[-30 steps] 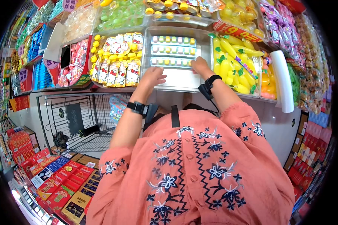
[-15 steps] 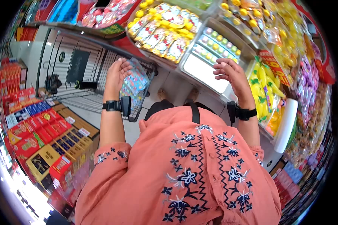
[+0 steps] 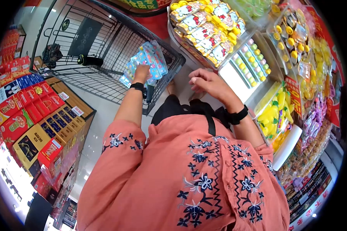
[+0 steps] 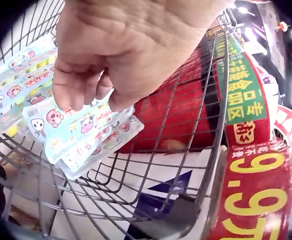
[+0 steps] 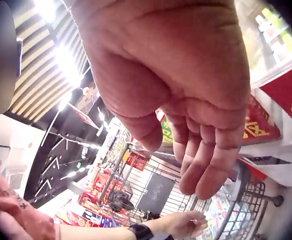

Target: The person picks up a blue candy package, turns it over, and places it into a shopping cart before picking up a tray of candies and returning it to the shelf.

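Note:
Several light-blue flat packs (image 3: 158, 63) with cartoon animals and pastel pieces lie in the end of a wire shopping cart (image 3: 115, 50). My left hand (image 3: 142, 72) reaches down into the cart, its fingers and thumb curled at the upper edge of the packs; in the left wrist view the hand (image 4: 118, 50) grips a blue pack (image 4: 63, 120) there, the fingertips partly covering it. My right hand (image 3: 214, 85) hangs in the air between cart and display, palm inward, fingers loosely bent, holding nothing. Similar packs stand in rows in a clear tray (image 3: 231, 81) beside it.
Yellow-capped cartoon pouches (image 3: 204, 30) and yellow banana-shaped packs (image 3: 275, 106) fill bins around the tray. A white roll (image 3: 287, 148) leans at the display's right end. Stacked red and gold gift boxes (image 3: 31, 111) stand left of the cart. A black bottle-like item (image 3: 90, 60) lies in the cart.
My body has turned left from the display toward the cart. The left hand has gone from the tray's edge down to the packs in the cart; the right hand has drawn back from the tray.

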Demonstrator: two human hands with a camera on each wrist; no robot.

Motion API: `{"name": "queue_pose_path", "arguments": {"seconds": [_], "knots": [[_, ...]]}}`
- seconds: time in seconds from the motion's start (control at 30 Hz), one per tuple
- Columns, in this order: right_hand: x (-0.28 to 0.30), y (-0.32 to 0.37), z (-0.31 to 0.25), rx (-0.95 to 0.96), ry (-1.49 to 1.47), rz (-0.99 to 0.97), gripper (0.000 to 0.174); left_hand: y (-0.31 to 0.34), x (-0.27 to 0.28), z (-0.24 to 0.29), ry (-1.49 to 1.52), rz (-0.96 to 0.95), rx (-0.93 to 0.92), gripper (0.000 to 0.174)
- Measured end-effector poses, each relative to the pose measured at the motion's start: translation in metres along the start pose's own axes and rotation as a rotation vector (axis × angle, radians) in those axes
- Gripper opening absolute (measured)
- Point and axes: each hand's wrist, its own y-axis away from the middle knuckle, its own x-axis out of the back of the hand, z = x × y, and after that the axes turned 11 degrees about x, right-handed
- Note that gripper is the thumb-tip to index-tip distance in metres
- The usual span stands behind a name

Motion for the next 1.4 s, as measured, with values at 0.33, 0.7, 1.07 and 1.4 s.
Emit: {"name": "queue_pose_path", "arguments": {"seconds": [0.33, 0.7, 1.07, 1.4], "knots": [[-0.023, -0.057, 0.039, -0.135, -0.111, 0.002, 0.03, -0.119, -0.016, -0.055, -0.778, 0.218, -0.176, 0.044], [-0.036, -0.081, 0.032, -0.193, -0.125, 0.025, 0.03, -0.003, 0.0, 0.002, -0.004, -0.069, -0.131, 0.019], [-0.047, -0.097, -0.015, 0.033, -0.228, 0.049, 0.048, 0.171, 0.062, 0.052, 0.153, -0.228, -0.371, 0.009], [-0.038, -0.054, -0.073, 0.278, -0.395, 0.122, 0.03, 0.266, 0.051, 0.102, 0.029, -0.411, -0.505, 0.023]]}}
